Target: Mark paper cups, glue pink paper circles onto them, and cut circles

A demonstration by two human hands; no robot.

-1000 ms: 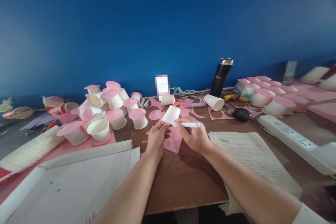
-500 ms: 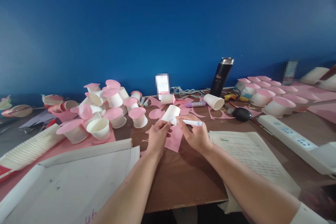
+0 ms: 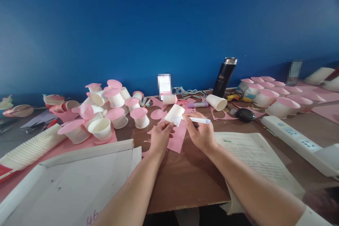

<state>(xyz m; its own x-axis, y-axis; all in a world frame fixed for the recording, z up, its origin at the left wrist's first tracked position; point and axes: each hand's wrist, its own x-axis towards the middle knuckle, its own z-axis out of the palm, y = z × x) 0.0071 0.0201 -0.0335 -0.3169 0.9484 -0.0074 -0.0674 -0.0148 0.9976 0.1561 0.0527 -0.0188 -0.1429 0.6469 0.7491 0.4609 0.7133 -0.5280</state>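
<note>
Hands [image 3: 159,137] grip cup [image 3: 174,114], perhaps pen [image 3: 200,120].

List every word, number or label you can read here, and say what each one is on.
"46" or close to it, in pink handwriting, cut off at the frame edge: white board.
Pale logo on the black flask: too small to read.
Printed lines on the open booklet: too blurred to read.
Nothing legible on the white cup in the left hand or on the pen in the right hand.
</note>
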